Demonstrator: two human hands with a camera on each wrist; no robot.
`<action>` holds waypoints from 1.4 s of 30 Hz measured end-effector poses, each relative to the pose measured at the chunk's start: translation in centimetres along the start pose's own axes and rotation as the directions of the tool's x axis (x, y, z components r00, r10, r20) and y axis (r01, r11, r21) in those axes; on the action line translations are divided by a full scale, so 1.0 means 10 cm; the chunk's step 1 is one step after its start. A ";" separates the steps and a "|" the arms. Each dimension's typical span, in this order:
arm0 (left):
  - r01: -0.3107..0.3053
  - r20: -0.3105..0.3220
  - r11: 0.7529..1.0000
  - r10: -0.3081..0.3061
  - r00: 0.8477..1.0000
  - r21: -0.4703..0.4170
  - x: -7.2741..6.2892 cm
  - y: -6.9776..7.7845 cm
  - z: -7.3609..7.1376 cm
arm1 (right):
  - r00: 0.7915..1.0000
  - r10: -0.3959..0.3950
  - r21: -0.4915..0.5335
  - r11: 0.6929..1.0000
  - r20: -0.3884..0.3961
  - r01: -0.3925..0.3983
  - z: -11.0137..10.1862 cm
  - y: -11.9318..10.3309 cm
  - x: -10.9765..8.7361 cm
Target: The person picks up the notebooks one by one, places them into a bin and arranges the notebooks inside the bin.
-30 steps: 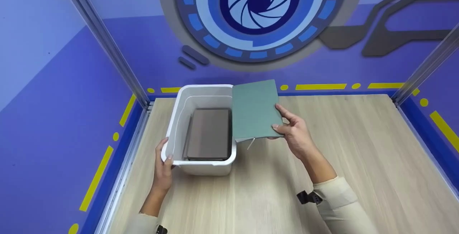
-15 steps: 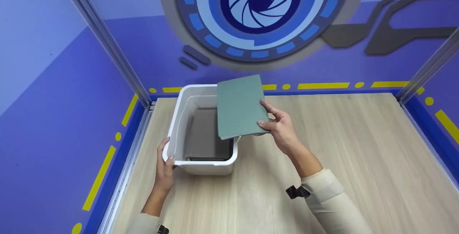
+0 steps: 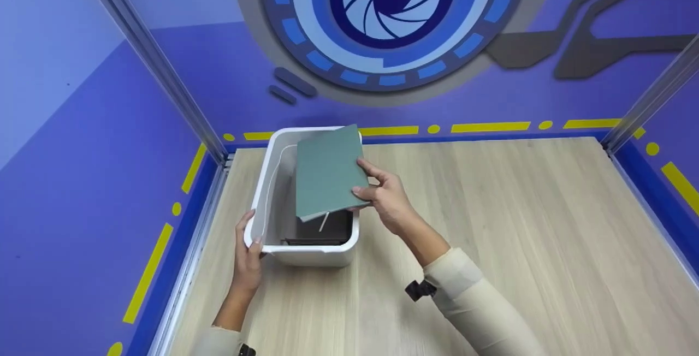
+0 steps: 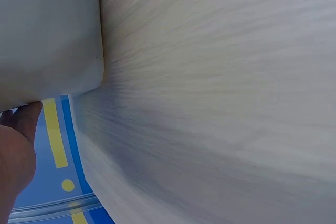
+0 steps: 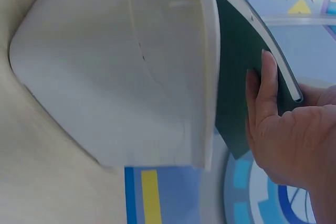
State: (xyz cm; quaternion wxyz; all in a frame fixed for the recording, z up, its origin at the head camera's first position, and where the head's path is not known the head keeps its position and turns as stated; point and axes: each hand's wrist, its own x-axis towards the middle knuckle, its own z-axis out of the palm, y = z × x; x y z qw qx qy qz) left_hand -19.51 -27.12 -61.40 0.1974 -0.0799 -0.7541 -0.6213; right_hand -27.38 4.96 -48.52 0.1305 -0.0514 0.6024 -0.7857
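Observation:
A green notebook (image 3: 327, 173) with a pale ribbon marker is tilted over the opening of a white plastic bin (image 3: 256, 203). My right hand (image 3: 389, 197) pinches its right edge, thumb on the cover; in the right wrist view, fingers (image 5: 269, 82) lie against the underside, above the bin's rim. Inside the bin lies a grey-brown book (image 3: 319, 230), partly hidden by the notebook, with dark edges showing below it. My left hand (image 3: 248, 260) grips the near left corner of the bin's rim. In the left wrist view that hand (image 4: 18, 150) touches the bin's wall (image 4: 52, 35).
The bin stands on a light wooden table (image 3: 491, 225) toward its left side. Behind it rises a blue-purple printed wall (image 3: 191, 83) with yellow marks. A metal rail (image 3: 191, 257) runs along the table's left edge.
My right hand has carried the green notebook leftward from beside the bin to over its opening, covering much of the grey-brown book. The left hand and bin have stayed put.

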 end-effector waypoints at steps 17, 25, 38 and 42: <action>0.011 0.006 1.000 -0.011 1.000 -0.011 0.01 0.01 0.00 | 0.975 0.182 -0.403 0.908 0.130 -0.115 0.43 0.08 0.08; 0.058 -0.003 0.998 -0.058 0.998 -0.003 -0.02 0.03 -0.05 | 0.969 0.161 -0.370 0.925 0.190 -0.081 0.33 0.03 0.00; 0.142 -0.079 0.985 -0.134 0.988 0.102 0.00 0.20 0.01 | 0.987 0.033 -0.365 0.930 0.159 0.028 -0.30 -0.24 -0.14; 0.142 -0.231 0.966 -0.091 0.969 0.214 -0.06 0.34 0.04 | 0.987 -0.020 -0.447 0.890 0.157 0.089 -0.72 -0.27 -0.30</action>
